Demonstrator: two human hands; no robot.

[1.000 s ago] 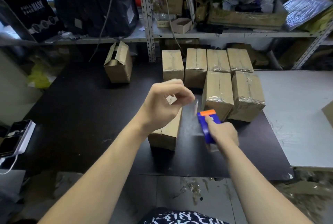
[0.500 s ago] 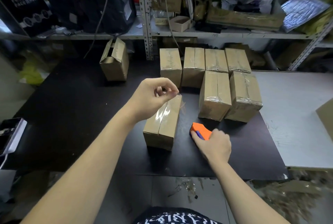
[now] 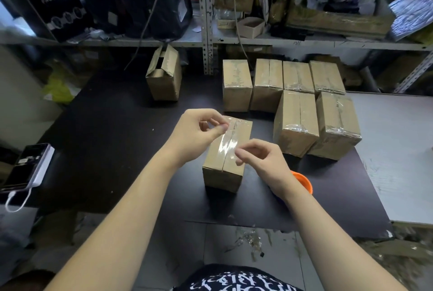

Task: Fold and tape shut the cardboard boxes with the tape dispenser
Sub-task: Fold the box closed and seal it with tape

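Brown cardboard box (image 3: 223, 169), small and oblong, stands mid-way on the black tabletop (image 3: 105, 138), dead ahead at 12 o'clock. Flaps are folded down and the long seam runs away from me.

Step in hand: laying a strip of clear tape (image 3: 229, 144) along that seam.
- Left hand (image 3: 194, 133) pinches the far end of the strip between thumb and forefinger, near the box's 12 o'clock edge.
- Right hand (image 3: 264, 162) pinches the near end with curled fingertips, about mid-length of the top.
- Strip glints and looks wrinkled. How much is stuck down, I cannot tell. The seam towards 6 o'clock is bare card.

Next move, as I judge it: lower the near end square on the seam and rub it flat. The strip seems short, so more tape is likely wanted. Orange tape dispenser (image 3: 304, 181) lies at the box's 4 o'clock, mostly hidden by my right wrist.

Box look: plain, unprinted, edges crisp. Probably light enough to skid if pressed sideways.

Six taped boxes (image 3: 297, 122) are grouped at 1 to 2 o'clock. One open-flapped box (image 3: 164, 80) sits at 11 o'clock, not yet done.
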